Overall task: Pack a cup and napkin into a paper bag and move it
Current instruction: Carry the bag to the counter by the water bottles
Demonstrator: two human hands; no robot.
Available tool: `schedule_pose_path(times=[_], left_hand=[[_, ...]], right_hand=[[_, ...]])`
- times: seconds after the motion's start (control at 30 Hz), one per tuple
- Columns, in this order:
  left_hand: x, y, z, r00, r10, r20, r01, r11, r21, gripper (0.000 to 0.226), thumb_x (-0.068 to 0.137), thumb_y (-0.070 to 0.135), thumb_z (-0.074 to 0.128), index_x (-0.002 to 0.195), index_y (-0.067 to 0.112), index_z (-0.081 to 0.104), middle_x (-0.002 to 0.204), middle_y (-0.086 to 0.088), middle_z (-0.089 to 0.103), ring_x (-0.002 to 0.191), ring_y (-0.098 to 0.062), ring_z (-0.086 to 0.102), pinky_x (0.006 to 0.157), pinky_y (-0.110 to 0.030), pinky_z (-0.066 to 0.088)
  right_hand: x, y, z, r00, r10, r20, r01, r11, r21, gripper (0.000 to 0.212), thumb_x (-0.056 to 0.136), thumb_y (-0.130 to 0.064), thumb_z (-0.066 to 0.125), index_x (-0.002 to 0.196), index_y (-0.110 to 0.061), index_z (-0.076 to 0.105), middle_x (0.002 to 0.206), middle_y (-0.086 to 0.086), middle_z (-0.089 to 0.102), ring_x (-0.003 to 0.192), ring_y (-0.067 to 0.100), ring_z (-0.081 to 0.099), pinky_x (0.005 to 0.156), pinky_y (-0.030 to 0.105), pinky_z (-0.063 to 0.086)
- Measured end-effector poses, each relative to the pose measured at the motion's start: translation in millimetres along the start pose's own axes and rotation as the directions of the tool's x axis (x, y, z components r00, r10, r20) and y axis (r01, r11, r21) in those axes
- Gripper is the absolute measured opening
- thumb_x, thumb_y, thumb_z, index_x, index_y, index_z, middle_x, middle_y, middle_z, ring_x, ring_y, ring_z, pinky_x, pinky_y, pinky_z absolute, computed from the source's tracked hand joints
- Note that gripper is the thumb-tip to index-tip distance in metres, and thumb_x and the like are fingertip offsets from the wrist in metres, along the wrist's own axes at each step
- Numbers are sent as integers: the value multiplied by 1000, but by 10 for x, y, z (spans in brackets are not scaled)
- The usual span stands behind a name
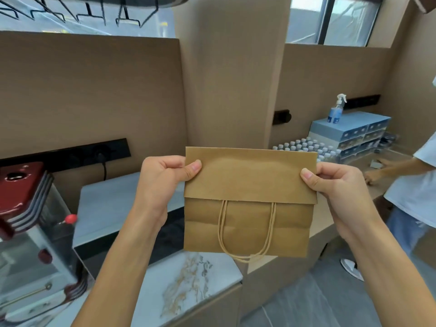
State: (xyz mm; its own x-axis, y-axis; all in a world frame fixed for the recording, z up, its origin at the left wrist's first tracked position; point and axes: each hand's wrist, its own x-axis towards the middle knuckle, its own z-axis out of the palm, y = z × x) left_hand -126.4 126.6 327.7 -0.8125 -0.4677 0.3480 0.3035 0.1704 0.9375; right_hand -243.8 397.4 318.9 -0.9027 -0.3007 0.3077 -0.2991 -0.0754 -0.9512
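Observation:
A flat, folded brown paper bag hangs in the air in front of me, its bottom flap folded over and its twisted paper handles dangling downward. My left hand pinches the bag's upper left edge, thumb on the front. On the upper right edge, my right hand grips the same way. No cup or napkin is in view.
A marble-look counter lies below the bag. A red and glass machine stands at the left. At the right, another person reaches over a counter holding several small bottles, blue boxes and a spray bottle.

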Motion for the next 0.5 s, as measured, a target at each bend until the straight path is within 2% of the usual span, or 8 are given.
schedule_pose_path(times=[0.13,0.23,0.4,0.5], left_hand=[[-270,28,369,998,-32,-54,32,999,11,11,80,13,77,70,9,79,74,-4,78,77,-13,72,92,-37,49],[-392,37,618,995,-47,-93,48,999,15,7,80,13,77,75,8,81,82,-12,79,79,-15,73,88,-34,50],[-346,-29,1012,992,-69,-104,72,997,26,8,81,15,76,77,9,81,82,-4,80,82,-13,75,90,-30,49],[-216,-142,1262,993,-60,-106,63,998,21,9,81,15,76,76,9,81,79,-4,80,76,-12,74,71,-16,55]], right_hand=[[-99,75,-408,999,9,37,-9,1000,7,13,91,-10,66,86,-2,76,84,5,79,77,13,72,68,21,55],[-74,131,-654,998,16,58,-17,1000,9,15,91,-12,67,82,-6,77,83,4,79,78,13,72,70,25,54],[128,269,-979,997,9,77,-13,999,43,22,92,-12,66,72,-13,76,76,0,76,73,10,69,70,25,51],[324,383,-1189,997,1,78,-5,999,47,23,92,-11,65,72,-13,76,76,0,76,73,10,69,68,24,52]])
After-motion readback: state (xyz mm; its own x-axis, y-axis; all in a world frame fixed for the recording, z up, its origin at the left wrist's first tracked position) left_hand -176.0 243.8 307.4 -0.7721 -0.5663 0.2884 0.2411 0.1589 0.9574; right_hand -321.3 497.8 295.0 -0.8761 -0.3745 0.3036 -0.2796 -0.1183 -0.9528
